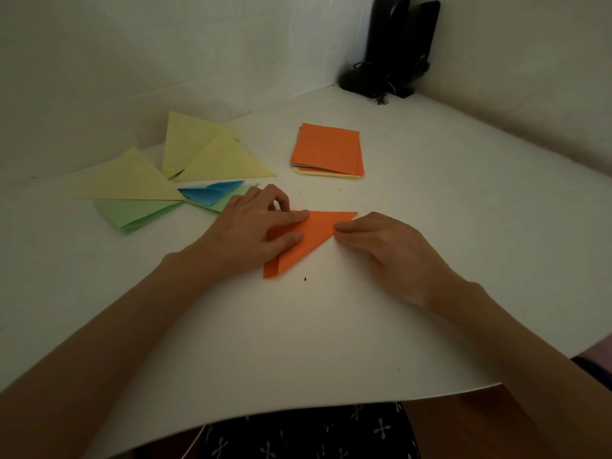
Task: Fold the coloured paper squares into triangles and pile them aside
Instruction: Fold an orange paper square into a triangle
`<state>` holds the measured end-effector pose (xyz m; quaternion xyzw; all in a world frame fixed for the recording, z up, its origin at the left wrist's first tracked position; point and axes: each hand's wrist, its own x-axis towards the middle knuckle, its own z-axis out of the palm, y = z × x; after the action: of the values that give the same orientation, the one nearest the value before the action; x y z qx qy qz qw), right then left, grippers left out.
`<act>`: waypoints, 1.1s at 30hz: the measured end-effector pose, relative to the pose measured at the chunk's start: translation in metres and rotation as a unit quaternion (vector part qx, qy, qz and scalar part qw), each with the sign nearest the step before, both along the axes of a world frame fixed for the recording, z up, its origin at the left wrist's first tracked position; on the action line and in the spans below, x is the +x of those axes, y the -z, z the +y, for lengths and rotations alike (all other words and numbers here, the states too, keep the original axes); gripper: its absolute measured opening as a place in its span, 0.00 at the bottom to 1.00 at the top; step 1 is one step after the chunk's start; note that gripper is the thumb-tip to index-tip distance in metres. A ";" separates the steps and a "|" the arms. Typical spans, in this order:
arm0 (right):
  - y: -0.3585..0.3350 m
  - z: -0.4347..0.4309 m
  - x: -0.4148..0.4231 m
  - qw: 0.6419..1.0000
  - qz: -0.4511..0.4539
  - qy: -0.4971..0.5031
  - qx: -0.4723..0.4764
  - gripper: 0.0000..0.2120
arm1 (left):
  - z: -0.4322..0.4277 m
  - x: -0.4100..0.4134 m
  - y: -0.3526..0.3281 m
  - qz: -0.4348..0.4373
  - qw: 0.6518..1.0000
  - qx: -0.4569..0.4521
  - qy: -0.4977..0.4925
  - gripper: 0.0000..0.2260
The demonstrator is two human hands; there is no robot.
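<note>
Orange triangle [313, 238] lies folded flat, mid table [331, 326]. Left hand [246, 233] rests on its left part: index & thumb straight, pressing down, other fingers bent. Right hand [390, 250] is just beside it, fingers near straight, tips touching the fold edge, gripping nothing. Far left: pile of triangles [198, 154], yellow/green/blue. Behind: stack of squares [326, 149], orange on top. Black speakers [394, 44] in back corner.

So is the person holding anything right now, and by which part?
Nothing is gripped. The orange triangle lies on the table; the left hand presses flat on its left half, and the right hand touches its long slanted edge.
</note>
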<state>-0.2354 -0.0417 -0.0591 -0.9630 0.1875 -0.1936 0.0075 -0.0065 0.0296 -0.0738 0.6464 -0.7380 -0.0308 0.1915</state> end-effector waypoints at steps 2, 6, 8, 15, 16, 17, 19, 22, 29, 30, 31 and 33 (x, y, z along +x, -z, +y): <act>-0.003 -0.001 0.009 0.999 -0.018 0.029 0.020 0.26 | 0.000 0.000 0.000 -0.005 1.000 -0.001 -0.002 0.30; 0.003 0.004 0.018 0.998 0.027 0.037 -0.044 0.25 | 0.000 0.000 0.000 -0.005 1.000 -0.003 -0.004 0.31; 0.004 0.010 0.017 0.997 0.047 0.008 -0.059 0.27 | 0.000 0.000 -0.001 -0.003 1.000 -0.002 -0.005 0.31; -0.003 0.031 0.017 0.989 0.097 -0.088 -0.069 0.29 | 0.000 0.001 0.001 -0.005 1.000 -0.006 -0.003 0.29; -0.003 0.032 0.017 0.988 0.100 -0.094 -0.072 0.29 | 0.000 0.001 0.001 -0.007 1.000 -0.004 -0.003 0.29; -0.004 0.032 0.017 0.987 0.101 -0.098 -0.072 0.28 | 0.000 0.000 0.001 -0.008 1.000 -0.004 -0.003 0.30; -0.005 0.033 0.019 0.987 0.098 -0.109 -0.065 0.29 | 0.001 0.000 -0.001 -0.006 1.000 -0.005 -0.001 0.30; -0.005 0.037 0.023 0.985 0.095 -0.142 -0.036 0.28 | 0.000 0.001 -0.001 -0.015 1.000 0.013 0.001 0.32; 0.003 0.008 0.013 0.996 0.060 -0.057 0.035 0.30 | 0.004 0.000 -0.003 -0.017 0.999 0.028 0.009 0.34; 0.002 0.004 0.012 0.996 0.061 -0.053 0.026 0.30 | 0.004 0.000 -0.004 -0.023 0.999 0.039 0.010 0.35; 0.001 -0.001 0.011 0.997 0.061 -0.053 0.020 0.29 | 0.004 0.001 -0.005 -0.025 0.999 0.046 0.010 0.35; 0.001 -0.010 0.009 0.997 0.058 -0.054 0.014 0.28 | 0.004 0.001 -0.006 -0.024 0.998 0.052 0.010 0.36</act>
<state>-0.2267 -0.0513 -0.0604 -0.9811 0.1379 -0.1341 0.0204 -0.0060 0.0339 -0.0679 0.6489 -0.7459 -0.0555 0.1393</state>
